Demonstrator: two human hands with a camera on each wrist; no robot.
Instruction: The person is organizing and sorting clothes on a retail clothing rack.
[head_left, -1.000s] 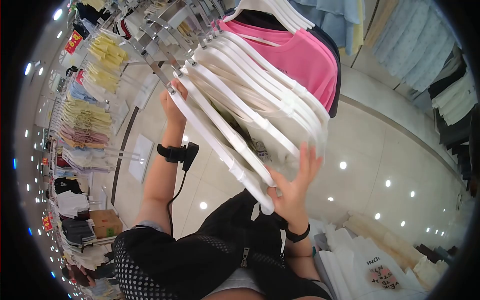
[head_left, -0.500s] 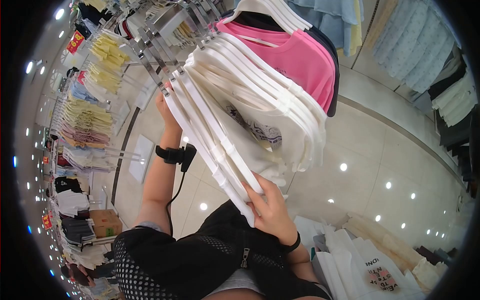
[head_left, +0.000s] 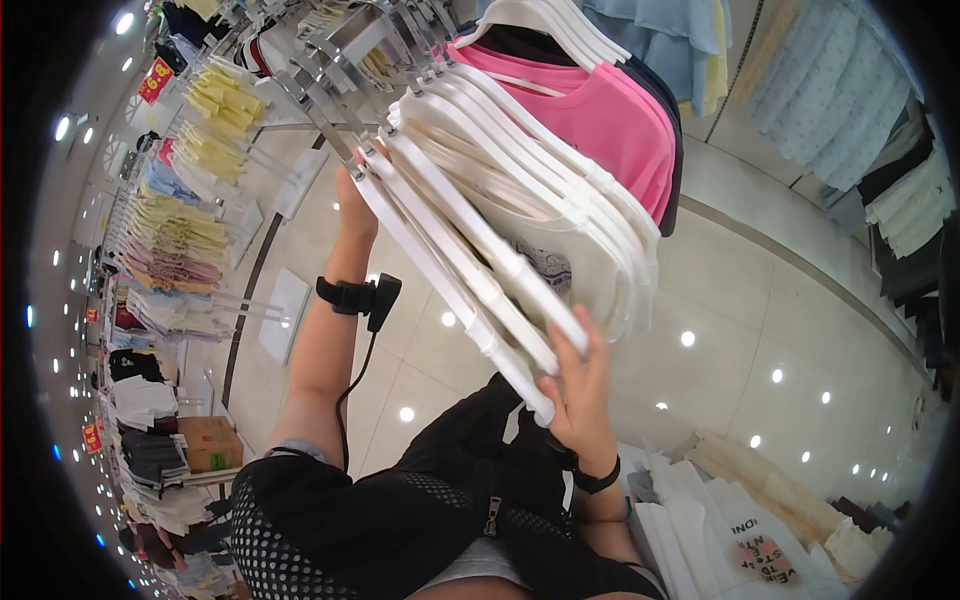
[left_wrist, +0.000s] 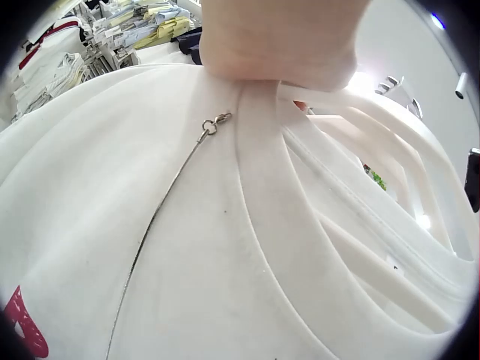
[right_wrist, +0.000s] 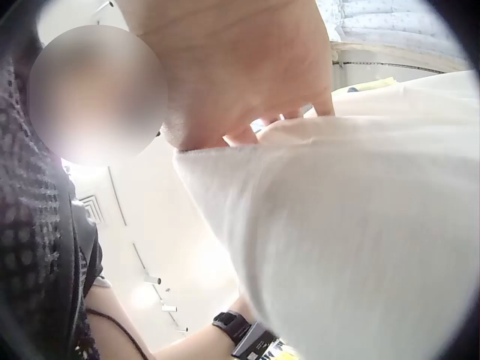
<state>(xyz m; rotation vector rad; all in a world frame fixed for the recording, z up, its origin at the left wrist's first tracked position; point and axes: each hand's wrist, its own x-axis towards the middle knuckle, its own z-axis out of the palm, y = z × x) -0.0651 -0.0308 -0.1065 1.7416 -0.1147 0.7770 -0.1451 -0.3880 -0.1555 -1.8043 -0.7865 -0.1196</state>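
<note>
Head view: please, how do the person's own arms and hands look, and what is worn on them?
Both the left hand and right hand are gloveless. The left wrist has a black strap with a boxy black device and thin black cable; the right, a black band. The forearms are bare.

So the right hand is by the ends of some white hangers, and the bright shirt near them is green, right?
Not green: the head view shows that the bright shirt is pink. The right hand is by the ends of some white hangers.
</note>
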